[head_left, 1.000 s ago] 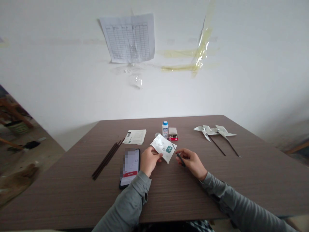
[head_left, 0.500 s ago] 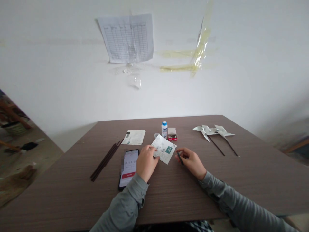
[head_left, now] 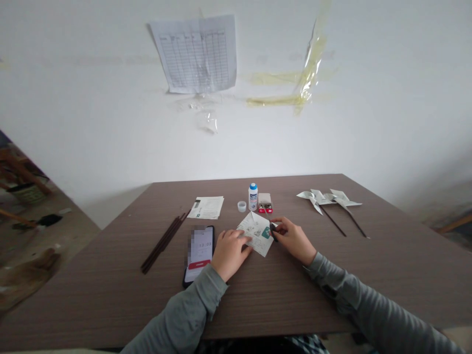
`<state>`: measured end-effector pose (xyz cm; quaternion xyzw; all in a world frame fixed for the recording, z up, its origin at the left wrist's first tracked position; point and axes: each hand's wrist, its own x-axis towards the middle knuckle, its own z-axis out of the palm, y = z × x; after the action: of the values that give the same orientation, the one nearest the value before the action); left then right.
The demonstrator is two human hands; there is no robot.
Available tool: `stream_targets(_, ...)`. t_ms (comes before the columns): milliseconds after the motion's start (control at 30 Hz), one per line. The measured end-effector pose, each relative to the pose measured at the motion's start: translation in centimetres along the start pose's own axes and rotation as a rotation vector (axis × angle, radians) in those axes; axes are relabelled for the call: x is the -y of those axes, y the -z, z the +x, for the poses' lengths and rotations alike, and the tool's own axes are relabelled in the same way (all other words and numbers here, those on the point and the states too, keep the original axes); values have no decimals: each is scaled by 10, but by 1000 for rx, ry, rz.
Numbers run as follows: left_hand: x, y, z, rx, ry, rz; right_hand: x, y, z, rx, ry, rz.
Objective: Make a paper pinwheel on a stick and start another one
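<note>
A square of printed white paper [head_left: 261, 245] with a green patch lies turned cornerwise on the table, a short slit near its far corner. My left hand [head_left: 230, 250] rests on its left side, fingers stretched flat over the paper and thumb apart. At the paper's right edge, my right hand [head_left: 293, 238] is closed on small black-handled scissors [head_left: 273, 233]. Their thin blades point away from me and are hard to make out. Just beyond the paper stand a white bottle with a blue cap [head_left: 252, 197], a small red box of metal pieces [head_left: 265, 204] and a clear little cup [head_left: 242, 206].
Left of my left hand, a phone [head_left: 199, 250] shows a timer. Farther left lie several dark brown sticks [head_left: 162, 246], with more paper squares [head_left: 206, 207] behind. Two paper pinwheels on sticks [head_left: 317, 199] lie at the right. A wall [head_left: 258, 152] borders the table's far edge.
The scissors have come in from beside the paper to its right edge. My left hand has slid farther over the paper, which sits slightly nearer me and to the right.
</note>
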<state>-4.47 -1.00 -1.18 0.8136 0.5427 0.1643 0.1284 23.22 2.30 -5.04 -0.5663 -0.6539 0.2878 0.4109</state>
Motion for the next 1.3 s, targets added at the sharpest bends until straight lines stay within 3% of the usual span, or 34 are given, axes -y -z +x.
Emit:
stream_targets(233, 1, 4, 8, 5, -2, -7, 20, -12, 12, 96, 108, -438)
stream_targets(500, -4, 2, 13, 6, 18, 25, 7, -27, 20, 60, 329, -596)
stream_targets(633, -7, 0, 18, -5, 16, 46, -4, -22, 22, 88, 399, -607)
stream_targets(767, -5, -2, 19, -14, 19, 64, -11, -8, 26, 60, 372, -589)
stream_targets(1000, 3, -11, 16, -76, 28, -45, -20, 12, 33, 172, 320, -594)
stream_targets(1300, 2, -13, 14, -124, 66, -121, -12, -1, 26, 219, 402, -525)
